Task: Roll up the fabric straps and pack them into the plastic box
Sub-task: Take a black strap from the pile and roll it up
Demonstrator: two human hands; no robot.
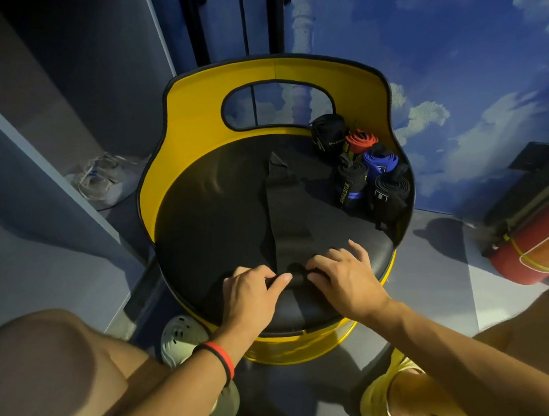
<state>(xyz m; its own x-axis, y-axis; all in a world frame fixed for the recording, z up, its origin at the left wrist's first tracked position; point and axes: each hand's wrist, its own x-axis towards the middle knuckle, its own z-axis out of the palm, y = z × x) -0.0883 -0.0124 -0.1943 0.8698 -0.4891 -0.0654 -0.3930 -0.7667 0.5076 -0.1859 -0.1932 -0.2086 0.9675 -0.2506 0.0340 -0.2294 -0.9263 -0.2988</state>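
Note:
A long black fabric strap point(284, 217) lies flat along the middle of a round black seat cushion point(214, 228), running away from me. Its near end is curled into a small roll between my hands. My left hand point(252, 292) pinches the roll from the left with thumb and fingers. From the right, my right hand point(342, 275) holds the same roll with curled fingers. Several rolled straps, black, red point(359, 140) and blue point(380, 161), are piled at the seat's back right. No plastic box is in view.
The cushion sits in a yellow chair with a backrest point(194, 114) that has a cut-out handle. A red fire extinguisher point(544, 245) lies on the floor at right. A plastic bag point(102, 183) sits on the floor at left. My knees flank the chair.

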